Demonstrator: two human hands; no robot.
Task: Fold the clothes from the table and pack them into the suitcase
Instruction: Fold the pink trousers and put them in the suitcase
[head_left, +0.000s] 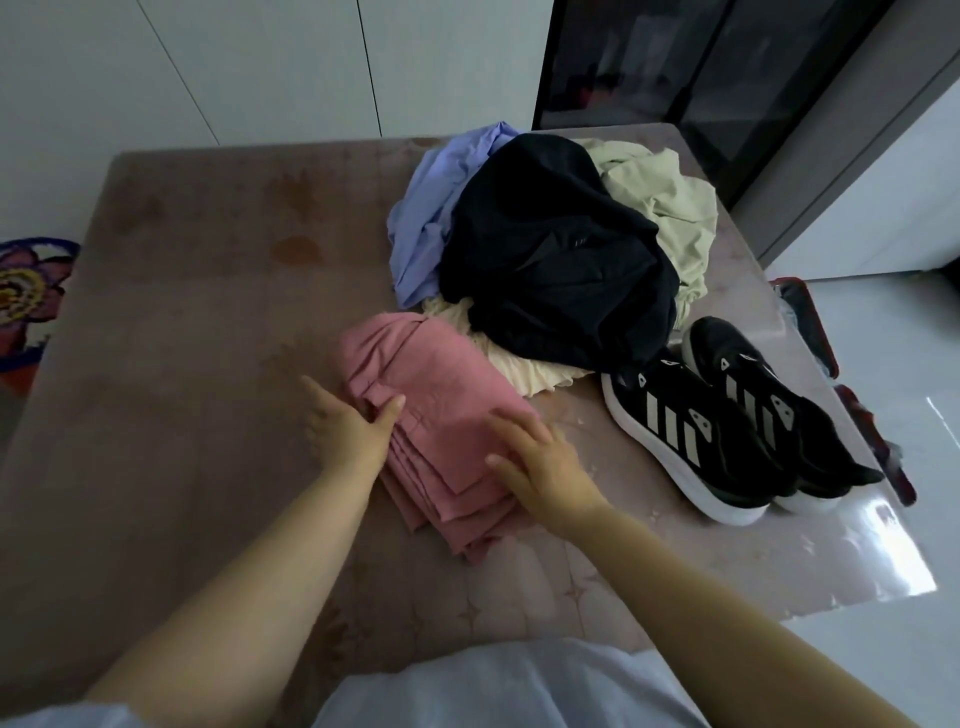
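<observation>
A pink garment (436, 410) lies folded in layers on the brown table (182, 312), near the middle. My left hand (348, 423) rests at its left edge with straight fingers, the thumb lying on the cloth. My right hand (535, 462) presses flat on its right part. Behind it sits a heap of unfolded clothes: a dark navy piece (556, 260) on top, a lilac one (431, 208) to the left, a pale green one (670, 208) to the right, a cream one (519, 358) underneath. A red-rimmed suitcase (810, 322) shows past the table's right edge, mostly hidden.
A pair of black sneakers (737, 431) with white stripes stands on the table to the right of the pink garment. A patterned rug (26, 296) lies on the floor at far left. White wall panels and a dark glass cabinet (675, 67) stand behind the table.
</observation>
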